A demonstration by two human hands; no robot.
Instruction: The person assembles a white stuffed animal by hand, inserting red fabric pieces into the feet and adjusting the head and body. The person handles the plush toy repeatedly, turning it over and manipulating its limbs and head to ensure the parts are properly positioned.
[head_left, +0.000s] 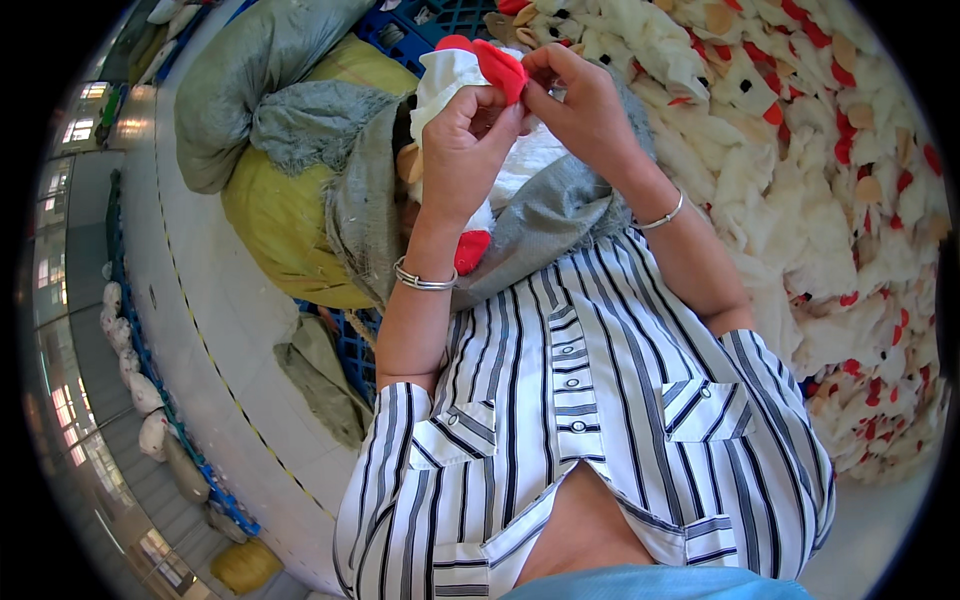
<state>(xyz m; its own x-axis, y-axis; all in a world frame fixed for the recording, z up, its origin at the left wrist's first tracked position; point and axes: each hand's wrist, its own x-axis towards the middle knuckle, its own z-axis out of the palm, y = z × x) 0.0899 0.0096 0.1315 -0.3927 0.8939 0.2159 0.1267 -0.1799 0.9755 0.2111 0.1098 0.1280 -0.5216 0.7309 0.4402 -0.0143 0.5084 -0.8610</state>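
Note:
Up in front of my chest, my left hand and my right hand come close together on a red fabric piece. The fingers of both are pinched on its edge. This red piece belongs to a white plush toy skin, which hangs down behind my left hand and looks unstuffed. Below, a grey woven sack lies over my lap with more white plush in it. A second red patch shows by my left wrist. Whether the fingers hold anything smaller cannot be made out.
To the right spreads a large heap of white plush skins with red and tan parts. Full yellow and grey-green sacks stand at the left. Blue plastic crates sit behind. A striped line crosses the pale floor.

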